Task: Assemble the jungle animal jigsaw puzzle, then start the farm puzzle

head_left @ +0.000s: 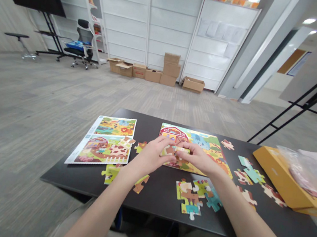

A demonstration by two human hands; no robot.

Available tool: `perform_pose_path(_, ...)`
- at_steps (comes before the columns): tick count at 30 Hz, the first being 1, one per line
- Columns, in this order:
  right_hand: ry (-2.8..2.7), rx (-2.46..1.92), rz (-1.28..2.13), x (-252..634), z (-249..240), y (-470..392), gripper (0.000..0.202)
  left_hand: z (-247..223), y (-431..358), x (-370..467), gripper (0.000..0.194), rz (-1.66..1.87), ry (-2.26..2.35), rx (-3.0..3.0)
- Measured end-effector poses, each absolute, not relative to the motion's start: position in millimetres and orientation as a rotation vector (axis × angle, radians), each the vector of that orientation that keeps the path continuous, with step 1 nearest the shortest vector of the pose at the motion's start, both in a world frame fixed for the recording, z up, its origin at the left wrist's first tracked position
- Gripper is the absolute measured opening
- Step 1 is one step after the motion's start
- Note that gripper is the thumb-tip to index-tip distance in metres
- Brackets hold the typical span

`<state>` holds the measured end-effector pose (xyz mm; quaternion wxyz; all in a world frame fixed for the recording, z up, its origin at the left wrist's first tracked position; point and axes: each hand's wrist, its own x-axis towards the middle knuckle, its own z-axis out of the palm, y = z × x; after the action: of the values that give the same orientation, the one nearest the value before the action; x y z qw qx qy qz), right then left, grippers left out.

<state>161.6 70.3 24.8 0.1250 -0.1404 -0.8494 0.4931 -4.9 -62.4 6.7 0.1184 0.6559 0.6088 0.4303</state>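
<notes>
My left hand (153, 156) and my right hand (199, 158) meet over the front edge of a farm-picture board (206, 143). Between them are small jigsaw pieces (182, 150), partly covered by the fingers. Both hands have their fingers closed around these pieces. Beside my left wrist, more jigsaw pieces (111, 173) lie on the table, some hidden by the forearm. Inside my right forearm sits a joined cluster of pieces (190, 197) in green, brown and blue. A printed picture sheet (89, 145) lies to the left, with a few pale pieces (126, 142) on its right edge.
The black table (159, 200) has loose pieces (250, 171) scattered on its right side. A yellow box (289, 190) with clear plastic packaging (305, 173) stands at the far right. Cardboard boxes (171, 69) line the white shelving across the floor.
</notes>
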Motion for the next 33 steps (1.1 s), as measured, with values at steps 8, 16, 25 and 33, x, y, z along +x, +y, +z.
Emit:
perform_pose_path(8,-2.414,-0.446,1.449,167.3,21.3,82.6,0.036,12.4,-64.9,-12.7,0.024,1.379,1.566,1.316)
perform_pose_path(16,-2.154,-0.563,1.609,170.4,14.8,92.2,0.042,2.3,-59.8,-16.2,0.038,1.603,1.426,1.004)
perform_pose_path(25,-2.197,-0.448,1.698,173.9,11.9,100.4,0.039,4.3,-54.7,-15.1,0.039,1.612,1.417,0.958)
perform_pose_path(33,-2.24,-0.478,1.672,179.2,15.8,98.2,0.038,2.2,-49.9,-13.2,0.034,1.639,1.428,0.997)
